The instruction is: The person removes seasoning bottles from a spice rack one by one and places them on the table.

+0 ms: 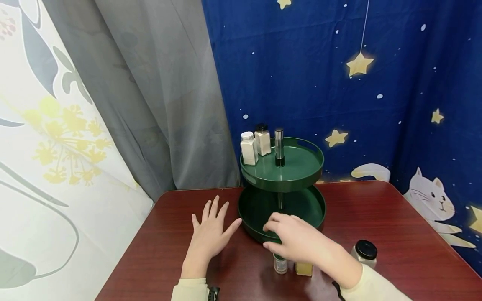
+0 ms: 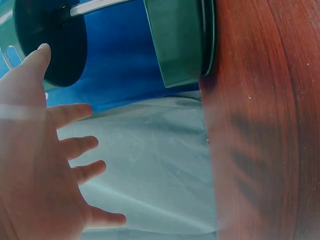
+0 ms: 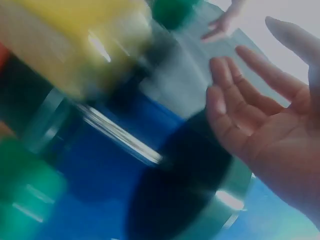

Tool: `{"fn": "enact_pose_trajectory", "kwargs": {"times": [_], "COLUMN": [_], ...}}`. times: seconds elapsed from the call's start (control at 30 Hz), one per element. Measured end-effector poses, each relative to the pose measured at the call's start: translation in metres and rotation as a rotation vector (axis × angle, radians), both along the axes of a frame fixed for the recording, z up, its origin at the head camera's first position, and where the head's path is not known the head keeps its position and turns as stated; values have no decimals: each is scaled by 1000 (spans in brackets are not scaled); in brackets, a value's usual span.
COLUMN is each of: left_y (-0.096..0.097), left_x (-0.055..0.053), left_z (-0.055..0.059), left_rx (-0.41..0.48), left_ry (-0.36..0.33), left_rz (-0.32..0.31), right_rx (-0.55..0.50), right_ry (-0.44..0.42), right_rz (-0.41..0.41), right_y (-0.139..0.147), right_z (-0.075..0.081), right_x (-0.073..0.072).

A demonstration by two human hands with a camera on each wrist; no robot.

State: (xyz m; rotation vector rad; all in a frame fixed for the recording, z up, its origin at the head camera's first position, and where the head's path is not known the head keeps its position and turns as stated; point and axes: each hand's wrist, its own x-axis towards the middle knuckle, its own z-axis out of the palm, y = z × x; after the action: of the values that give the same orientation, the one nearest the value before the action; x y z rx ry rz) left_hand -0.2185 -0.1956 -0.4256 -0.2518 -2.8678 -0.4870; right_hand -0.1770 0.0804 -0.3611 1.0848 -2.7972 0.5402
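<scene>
Left hand [image 1: 210,237] wide, right hand [image 1: 299,237] loosely curved, both empty; jars [image 1: 249,150] around top tray [image 1: 301,161]'s 10 o'clock, rim [image 1: 283,184] probably stops slips tbh.

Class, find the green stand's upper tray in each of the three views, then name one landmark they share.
Head: upper tray, just right of centre.
Left wrist: upper tray, top left corner, cut off by the frame.
Right wrist: upper tray, lower middle, blurred.
Shared landmark: metal pole.
</scene>
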Motion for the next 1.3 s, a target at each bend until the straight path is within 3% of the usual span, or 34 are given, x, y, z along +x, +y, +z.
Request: {"fn": "enact_pose_trajectory", "kwargs": {"times": [0.27, 0.53, 0.8, 1.07, 1.3], "left_y": [0, 1, 3, 4, 4], "left_x": [0, 0, 3, 6, 8], "left_z": [3, 4, 3, 11, 12], "left_rx": [0, 3, 32, 50, 48], "left_ry": [-27, -31, -18, 0, 56], "left_rz": [1, 4, -7, -23, -24], "right_rx": [-117, -125, -119, -69, -60], "right_ry": [102, 146, 149, 152, 113], "right_rz": [14, -6, -56, -139, -198], "right_y": [-7, -11, -18, -27, -38], "right_z": [68, 107, 123, 129, 138], "right_x": [-21, -39, -62, -97, -122]}}
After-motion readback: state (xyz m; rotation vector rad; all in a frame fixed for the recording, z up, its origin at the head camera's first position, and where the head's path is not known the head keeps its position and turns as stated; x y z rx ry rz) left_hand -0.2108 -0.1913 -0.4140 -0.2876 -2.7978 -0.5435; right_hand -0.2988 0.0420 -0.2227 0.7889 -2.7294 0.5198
